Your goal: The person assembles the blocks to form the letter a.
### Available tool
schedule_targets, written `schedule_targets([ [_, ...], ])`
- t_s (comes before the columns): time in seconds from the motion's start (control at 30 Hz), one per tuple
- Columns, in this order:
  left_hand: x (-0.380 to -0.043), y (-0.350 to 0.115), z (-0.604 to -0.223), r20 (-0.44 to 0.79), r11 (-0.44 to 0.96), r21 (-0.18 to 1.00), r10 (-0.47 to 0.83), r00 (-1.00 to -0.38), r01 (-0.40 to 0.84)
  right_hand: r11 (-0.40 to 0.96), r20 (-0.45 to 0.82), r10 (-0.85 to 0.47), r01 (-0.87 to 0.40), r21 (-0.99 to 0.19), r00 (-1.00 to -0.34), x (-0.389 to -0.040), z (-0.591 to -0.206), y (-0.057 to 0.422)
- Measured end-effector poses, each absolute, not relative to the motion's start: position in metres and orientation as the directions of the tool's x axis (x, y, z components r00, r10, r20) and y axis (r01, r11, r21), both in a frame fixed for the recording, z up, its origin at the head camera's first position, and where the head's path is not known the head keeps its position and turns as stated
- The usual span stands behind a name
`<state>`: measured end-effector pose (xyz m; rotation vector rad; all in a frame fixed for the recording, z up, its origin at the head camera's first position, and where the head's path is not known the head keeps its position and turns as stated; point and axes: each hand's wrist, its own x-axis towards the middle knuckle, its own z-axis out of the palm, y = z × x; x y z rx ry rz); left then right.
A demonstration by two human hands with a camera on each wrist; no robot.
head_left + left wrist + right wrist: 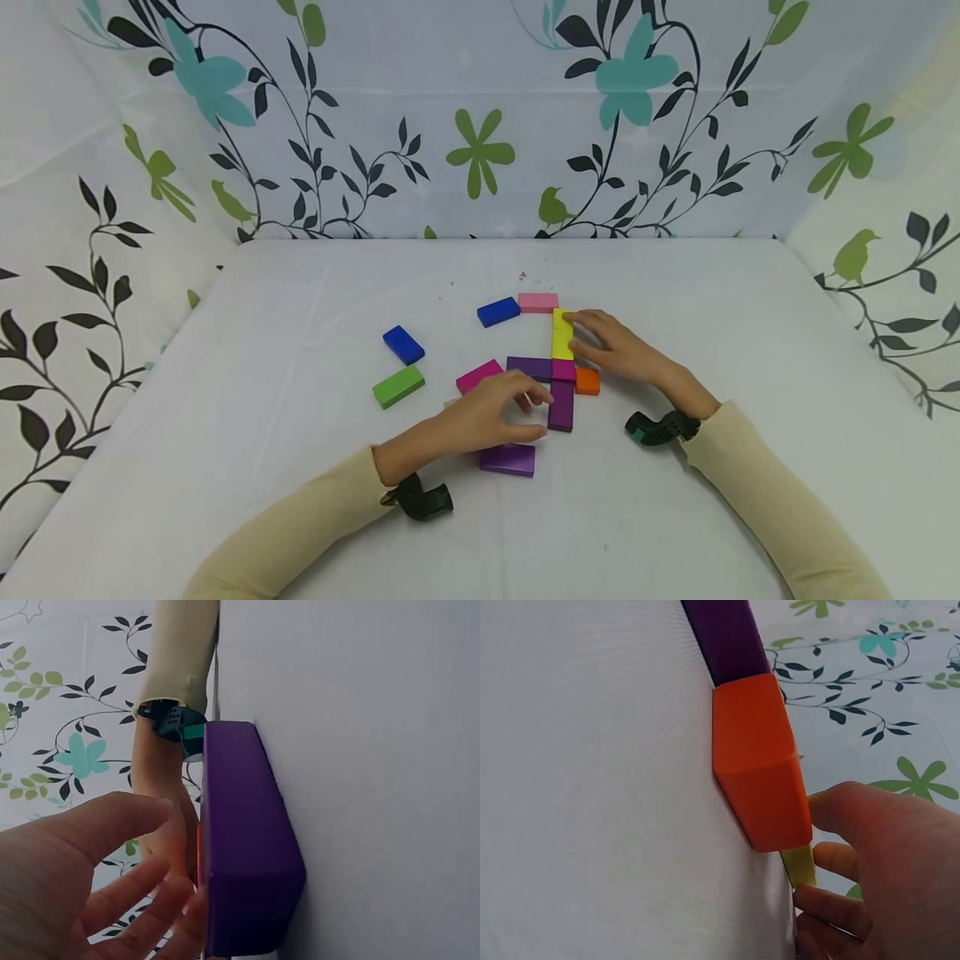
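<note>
Left hand [483,414] spread beside plum block [560,410], right hand [617,345] spread by yellow block [561,337]

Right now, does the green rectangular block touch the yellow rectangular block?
No, the green block lies well left of the yellow block.

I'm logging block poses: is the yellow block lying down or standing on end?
Lying down: in the head view, the yellow block stretches lengthwise along the table, long face up, by the right hand.
</note>
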<state>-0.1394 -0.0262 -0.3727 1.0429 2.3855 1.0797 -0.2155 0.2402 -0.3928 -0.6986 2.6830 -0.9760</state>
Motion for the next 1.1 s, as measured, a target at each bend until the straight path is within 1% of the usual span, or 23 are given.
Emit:
schedule_targets([
  [0.13,-0.142,-0.022,-0.376,-0.03,0.478,0.743,0.724,-0.689,0.469,0.674,-0.03,-0.492,-0.359,-0.645,-0.87,-0.215,-0.393,0.24],
  [0.37,-0.148,-0.017,-0.379,-0.043,0.455,0.778,0.726,-0.686,0.433,0.665,-0.022,-0.496,-0.363,-0.652,-0.868,-0.215,-0.394,0.24],
  [0.5,-0.149,-0.014,-0.378,-0.061,0.466,0.78,0.722,-0.689,0.418,0.666,-0.021,-0.494,-0.363,-0.652,-0.869,-0.215,-0.394,0.24],
  [0.7,-0.15,-0.009,-0.377,-0.062,0.484,0.768,0.708,-0.703,0.42,0.669,-0.027,-0.49,-0.356,-0.653,-0.871,-0.214,-0.391,0.239],
  [0.93,-0.149,-0.003,-0.376,-0.052,0.485,0.758,0.712,-0.701,0.436,0.666,-0.018,-0.496,-0.367,-0.65,-0.868,-0.214,-0.391,0.239],
  [1.1,-0.148,-0.001,-0.376,-0.048,0.496,0.747,0.703,-0.709,0.442,0.666,-0.018,-0.495,-0.365,-0.651,-0.869,-0.214,-0.391,0.239],
])
